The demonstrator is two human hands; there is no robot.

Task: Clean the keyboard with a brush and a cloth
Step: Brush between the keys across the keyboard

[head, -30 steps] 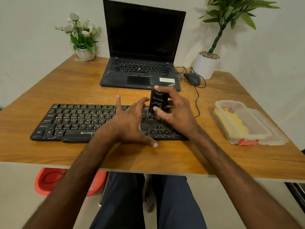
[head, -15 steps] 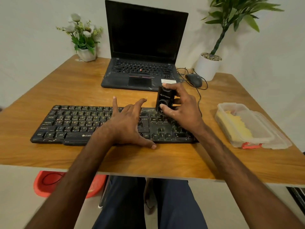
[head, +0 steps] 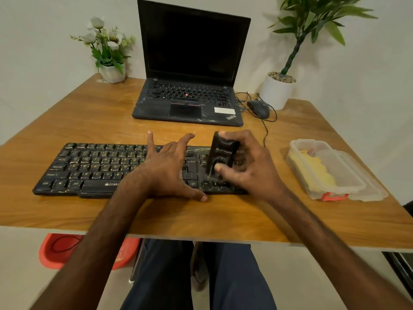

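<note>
- Keyboard (head: 89, 168), black and dusty, lies across the near part of the wooden table (head: 89, 117).
- Black brush (head: 221, 151) stands upright on its right-hand keys, gripped by the right hand (head: 250, 171).
- Left hand (head: 165, 171) rests on the middle keys, fingers spread, covering them.
- Yellow cloth (head: 312, 166) sits in a clear box (head: 350, 173) to the right.
- Laptop (head: 190, 63) and mouse (head: 259, 108) stand behind.

The keyboard (head: 89, 166) is lying on the surface (head: 223, 215) under the left hand (head: 165, 173) and the right hand (head: 250, 173), whose brush (head: 221, 151) is standing on the keys, while the laptop (head: 185, 99) is sitting beyond both hands, the mouse (head: 259, 108) beyond the right one and the container (head: 308, 142) to its right.
</note>
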